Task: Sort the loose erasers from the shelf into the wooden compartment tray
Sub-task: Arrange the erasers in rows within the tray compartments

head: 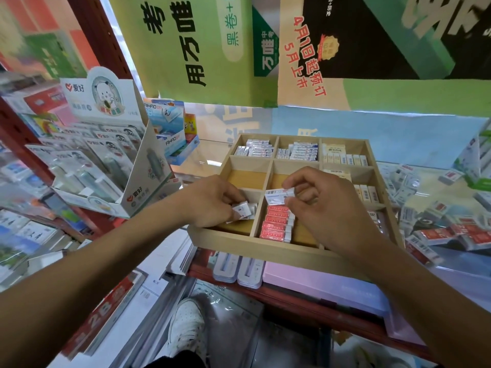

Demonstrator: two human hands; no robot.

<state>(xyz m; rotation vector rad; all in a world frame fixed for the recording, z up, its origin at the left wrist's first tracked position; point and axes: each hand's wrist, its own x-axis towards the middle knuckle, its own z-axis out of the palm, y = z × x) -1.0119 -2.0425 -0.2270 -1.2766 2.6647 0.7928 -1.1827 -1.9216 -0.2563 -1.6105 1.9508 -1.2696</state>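
The wooden compartment tray (233, 239) sits on the shelf in front of me, with three rows of compartments. My left hand (210, 201) reaches into the near-left compartment and pinches a small white eraser (243, 209). My right hand (326, 205) hovers over the near-middle compartment, holding a white barcoded eraser (277, 195) flat between thumb and fingers, above a row of red-sleeved erasers (276, 224). Back compartments hold white and blue erasers (256, 148) and cream ones (342, 155). Loose erasers (435, 221) lie scattered on the shelf to the right.
A cardboard display stand of packaged correction tapes (106, 152) stands left of the tray, with blue boxes (172, 128) behind it. Posters hang at the back. The red shelf edge (292, 296) runs below the tray. My white shoe (186, 328) shows on the floor.
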